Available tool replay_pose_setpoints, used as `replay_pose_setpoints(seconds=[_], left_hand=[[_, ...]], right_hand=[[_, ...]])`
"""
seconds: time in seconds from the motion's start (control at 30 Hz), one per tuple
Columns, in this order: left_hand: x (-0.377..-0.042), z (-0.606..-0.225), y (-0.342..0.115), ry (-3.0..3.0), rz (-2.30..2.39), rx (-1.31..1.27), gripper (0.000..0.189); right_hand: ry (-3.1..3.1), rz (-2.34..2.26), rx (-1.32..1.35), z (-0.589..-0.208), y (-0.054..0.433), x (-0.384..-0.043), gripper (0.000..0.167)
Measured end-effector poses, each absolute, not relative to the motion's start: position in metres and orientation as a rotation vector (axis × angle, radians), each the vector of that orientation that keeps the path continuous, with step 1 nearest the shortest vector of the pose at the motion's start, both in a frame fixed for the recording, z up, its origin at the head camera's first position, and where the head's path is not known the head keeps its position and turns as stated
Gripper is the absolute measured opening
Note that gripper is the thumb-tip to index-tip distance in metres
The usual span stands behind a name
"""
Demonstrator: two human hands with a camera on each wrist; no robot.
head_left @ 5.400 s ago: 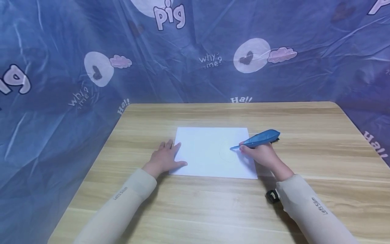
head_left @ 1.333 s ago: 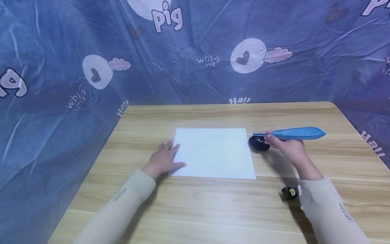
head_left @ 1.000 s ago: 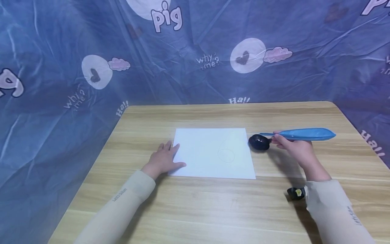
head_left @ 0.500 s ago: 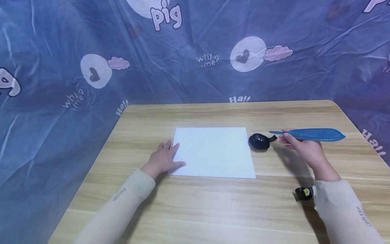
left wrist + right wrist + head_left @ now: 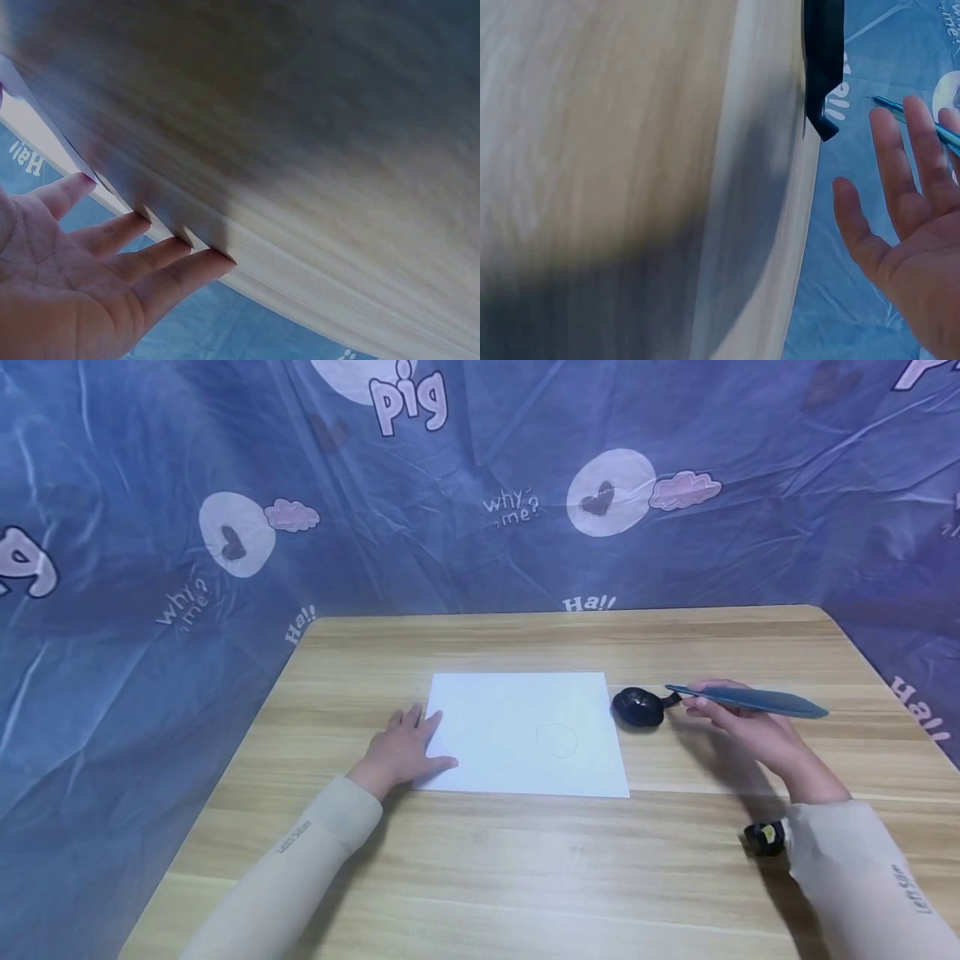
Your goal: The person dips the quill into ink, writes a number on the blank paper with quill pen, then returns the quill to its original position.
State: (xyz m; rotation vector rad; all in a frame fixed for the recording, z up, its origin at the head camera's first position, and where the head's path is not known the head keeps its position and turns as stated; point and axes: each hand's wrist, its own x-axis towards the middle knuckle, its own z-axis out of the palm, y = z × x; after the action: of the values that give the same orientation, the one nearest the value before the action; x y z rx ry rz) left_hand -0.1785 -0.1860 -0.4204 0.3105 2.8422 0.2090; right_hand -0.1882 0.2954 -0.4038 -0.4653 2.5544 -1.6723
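A white sheet of paper [image 5: 487, 718] lies on the table, with a faint circle [image 5: 537, 740] drawn on its right half. My left hand [image 5: 401, 750] rests flat with spread fingers over the paper's left edge. In the left wrist view the same hand [image 5: 97, 277] has its fingers straight. To the right of the sheet my right hand [image 5: 757, 735] pinches a blue feather-shaped pen [image 5: 772, 702], its tip pointing left above the table. The right wrist view shows the hand's lower fingers extended, the pen [image 5: 949, 137] partly hidden behind them.
A glossy black rounded object [image 5: 637, 707] with a short stub sits between the paper and my right hand. Its stub end [image 5: 825, 90] appears in the right wrist view. A black wrist device [image 5: 767, 837] hangs at my right cuff. A blue printed curtain [image 5: 480, 543] surrounds the wooden table [image 5: 510, 877].
My right hand has moved right, off the paper, with the feather pen, uncovering the full circle and the black object. Lately the pen's feather end has swung towards me. My left hand stays put.
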Motion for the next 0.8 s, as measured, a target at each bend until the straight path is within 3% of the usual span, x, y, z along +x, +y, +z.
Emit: replay_pose_setpoints(seconds=[0.27, 0.8], left_hand=[[-0.179, -0.421, -0.186, 2.836, 0.205, 0.305, 0.091], [-0.180, -0.423, -0.188, 2.831, 0.206, 0.302, 0.091]], right_hand=[[2.821, -1.478, -0.644, -0.408, 0.297, -0.186, 0.030], [3.037, -0.778, -0.789, -0.416, 0.306, -0.178, 0.066]])
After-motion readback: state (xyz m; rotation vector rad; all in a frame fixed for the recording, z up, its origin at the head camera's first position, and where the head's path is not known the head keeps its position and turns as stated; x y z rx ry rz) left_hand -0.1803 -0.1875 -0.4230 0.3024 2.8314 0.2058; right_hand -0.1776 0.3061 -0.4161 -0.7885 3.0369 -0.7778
